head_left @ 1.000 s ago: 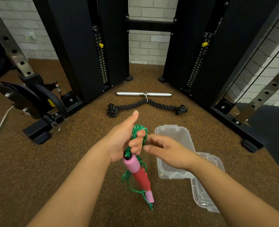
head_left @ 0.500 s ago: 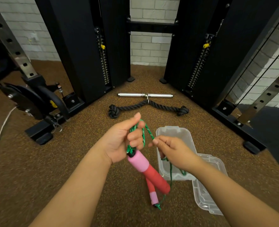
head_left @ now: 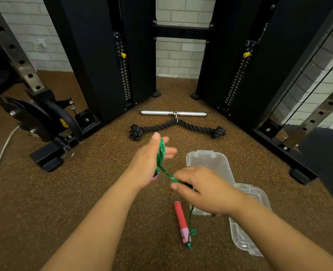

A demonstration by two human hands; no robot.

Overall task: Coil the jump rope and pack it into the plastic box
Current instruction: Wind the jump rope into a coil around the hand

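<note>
Left hand [head_left: 146, 163] has green jump rope [head_left: 160, 153] looped around its spread fingers. Right hand [head_left: 204, 189] pinches the rope. One red handle [head_left: 180, 218] hangs below it, beside the plastic box [head_left: 210, 163].

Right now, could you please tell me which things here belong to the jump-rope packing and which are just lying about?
Job:
green rope, between left hand and right hand
red-and-pink handle hanging below
clear plastic box
its lid

Lying about:
chrome bar
black knotted rope
white cable
</note>
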